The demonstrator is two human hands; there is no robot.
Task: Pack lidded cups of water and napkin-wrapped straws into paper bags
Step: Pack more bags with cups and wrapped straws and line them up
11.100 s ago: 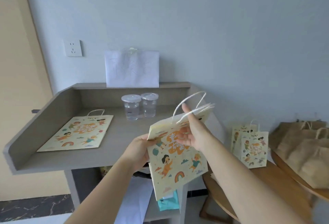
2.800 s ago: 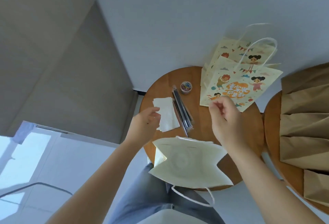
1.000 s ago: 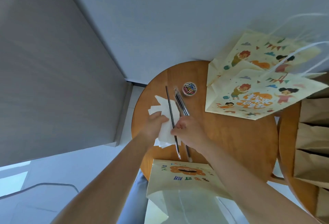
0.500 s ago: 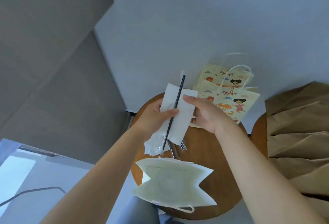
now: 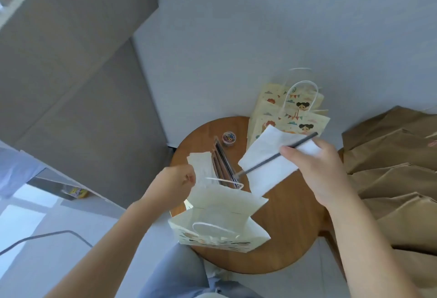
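Slantwise across a soft, square white napkin (image 5: 264,153) lies a thin, dark, straight straw (image 5: 260,163); the right hand (image 5: 316,170) holds both over the round wooden table (image 5: 290,231), thumb pressing the straw onto the paper and fingers curled beneath it. The straw's upper end pokes past the napkin's corner. Below and to the left stands the open paper bag (image 5: 227,205), cream, creased, with twisted white cord handles and a colourful print showing along its near face only; it sits at the table's near edge. What lies inside is a pale blur and cannot be made out. The left hand (image 5: 176,181) is curled at the bag's far left corner; whether it pinches the rim is hidden. Behind it lie a flat stack of napkins (image 5: 199,163), a bundle of straws (image 5: 223,161) in glossy clear wrap, and a small round tub of coloured clips (image 5: 229,136). More printed bags (image 5: 295,110) lean on the matte wall, partly covered by the held napkin. Plain brown paper bags (image 5: 390,167) are cut off at the right.
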